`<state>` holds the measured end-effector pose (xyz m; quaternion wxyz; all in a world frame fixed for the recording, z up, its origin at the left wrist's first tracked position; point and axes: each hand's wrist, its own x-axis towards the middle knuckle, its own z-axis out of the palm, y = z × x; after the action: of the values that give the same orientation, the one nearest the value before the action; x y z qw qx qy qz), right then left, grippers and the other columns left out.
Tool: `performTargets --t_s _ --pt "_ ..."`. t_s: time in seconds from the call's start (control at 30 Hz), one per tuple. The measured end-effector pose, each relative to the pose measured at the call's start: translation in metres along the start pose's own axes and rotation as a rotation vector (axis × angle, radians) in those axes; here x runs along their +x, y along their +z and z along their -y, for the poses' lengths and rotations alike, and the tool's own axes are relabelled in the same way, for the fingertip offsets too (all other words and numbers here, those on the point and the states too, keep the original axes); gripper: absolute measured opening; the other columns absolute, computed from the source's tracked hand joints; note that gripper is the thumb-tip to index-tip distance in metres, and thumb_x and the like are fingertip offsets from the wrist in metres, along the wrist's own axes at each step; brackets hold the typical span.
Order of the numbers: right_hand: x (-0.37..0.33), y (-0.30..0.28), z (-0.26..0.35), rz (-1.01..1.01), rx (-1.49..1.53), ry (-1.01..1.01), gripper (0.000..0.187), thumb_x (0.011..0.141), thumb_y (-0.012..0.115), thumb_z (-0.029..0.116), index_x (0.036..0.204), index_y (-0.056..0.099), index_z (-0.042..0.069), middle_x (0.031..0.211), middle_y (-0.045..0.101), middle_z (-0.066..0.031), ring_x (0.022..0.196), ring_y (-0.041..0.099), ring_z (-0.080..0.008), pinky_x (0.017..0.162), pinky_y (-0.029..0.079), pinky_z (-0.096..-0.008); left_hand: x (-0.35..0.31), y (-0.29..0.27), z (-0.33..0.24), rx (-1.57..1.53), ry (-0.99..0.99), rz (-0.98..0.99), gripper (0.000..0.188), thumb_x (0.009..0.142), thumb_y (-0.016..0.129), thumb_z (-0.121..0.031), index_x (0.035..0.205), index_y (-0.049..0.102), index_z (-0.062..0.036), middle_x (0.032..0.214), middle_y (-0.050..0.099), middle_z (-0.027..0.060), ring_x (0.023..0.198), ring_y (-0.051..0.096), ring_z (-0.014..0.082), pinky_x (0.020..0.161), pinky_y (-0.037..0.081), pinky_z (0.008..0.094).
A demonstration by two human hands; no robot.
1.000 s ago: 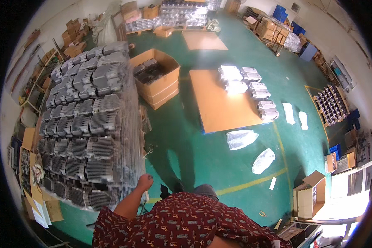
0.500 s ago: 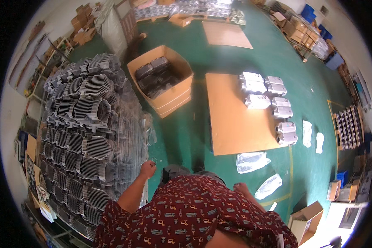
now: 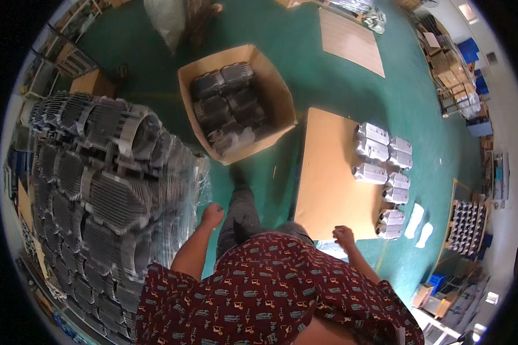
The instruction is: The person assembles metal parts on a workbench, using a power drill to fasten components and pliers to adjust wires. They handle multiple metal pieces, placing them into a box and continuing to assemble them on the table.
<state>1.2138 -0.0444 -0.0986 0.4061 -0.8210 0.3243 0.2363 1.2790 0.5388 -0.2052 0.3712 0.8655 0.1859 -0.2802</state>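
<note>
Standing at the near side of the open carton (image 3: 275, 86), you had your left hand (image 3: 212, 215) in front of it, beside the wrapped stack of finned grey castings (image 3: 118, 198), which rose to the left of the carton and closer to you. This hand was nearer to the carton than your right hand (image 3: 343, 236), which appeared at the near edge of the brown board (image 3: 328, 172), to the carton's right. On the board, farther right from the carton, lay silver housings (image 3: 369, 173), their long axes running roughly sideways. Both hands looked curled, but whether they held something small could not be told. Dark castings (image 3: 214, 111) rested inside the carton.
</note>
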Motion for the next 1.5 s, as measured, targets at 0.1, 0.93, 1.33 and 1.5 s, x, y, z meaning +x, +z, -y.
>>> performTargets --t_s 0.1,0.93,1.33,1.5 --pt "0.018 0.025 0.065 0.101 -0.171 -0.244 0.036 0.091 0.072 0.018 0.119 0.068 -0.004 0.094 0.074 -0.0117 0.074 0.068 -0.0154 0.064 0.056 -0.0282 0.078 -0.025 -0.038 -0.119 0.014 0.007 0.034 0.086 0.062 -0.028 0.109 0.071 -0.0041 0.111 0.069 0.0273 0.108 0.065 0.0469 0.089 0.054 0.0523" --pt "0.266 0.194 0.383 0.702 -0.132 -0.298 0.035 0.095 0.067 0.012 0.126 0.063 -0.005 0.1 0.072 -0.0105 0.089 0.067 -0.0183 0.084 0.054 -0.0323 0.299 0.023 -0.137 -0.249 -0.19 0.006 0.049 0.089 0.069 -0.022 0.131 0.062 0.0014 0.126 0.067 0.0256 0.119 0.064 0.0411 0.098 0.051 0.0475" --pt "0.321 0.177 0.455 0.229 0.645 -0.178 0.029 0.101 0.062 0.025 0.121 0.063 0.003 0.107 0.07 -0.0109 0.093 0.067 -0.0207 0.08 0.055 -0.0368 0.281 -0.022 -0.229 -0.519 0.172 -0.421 0.047 0.085 0.078 -0.03 0.121 0.066 -0.0035 0.117 0.069 0.0193 0.107 0.067 0.0411 0.096 0.052 0.0491" --pt "0.326 0.095 0.483 0.168 0.866 -0.174 0.06 0.106 0.046 0.046 0.156 0.031 0.016 0.148 0.048 -0.0213 0.137 0.048 -0.0353 0.112 0.044 -0.0555 0.347 -0.041 -0.098 -0.247 -0.499 -0.352 0.056 0.088 0.074 -0.039 0.132 0.059 -0.0079 0.121 0.07 0.0214 0.116 0.065 0.0414 0.095 0.052 0.0515"
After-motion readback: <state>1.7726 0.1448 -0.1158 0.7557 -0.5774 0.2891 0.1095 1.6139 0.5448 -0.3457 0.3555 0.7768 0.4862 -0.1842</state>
